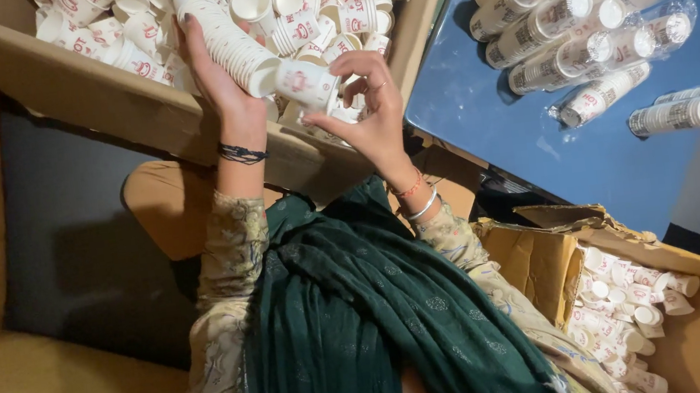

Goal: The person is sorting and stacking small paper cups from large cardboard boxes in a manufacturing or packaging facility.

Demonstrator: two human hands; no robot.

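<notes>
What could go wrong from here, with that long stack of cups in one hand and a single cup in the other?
1. The stack of paper cups in the left hand is long and held only near its lower end, so it may bend or split apart.
2. The single paper cup in the right hand is gripped by fingertips alone; it could get squashed or slip into the cardboard box of loose cups.
</notes>
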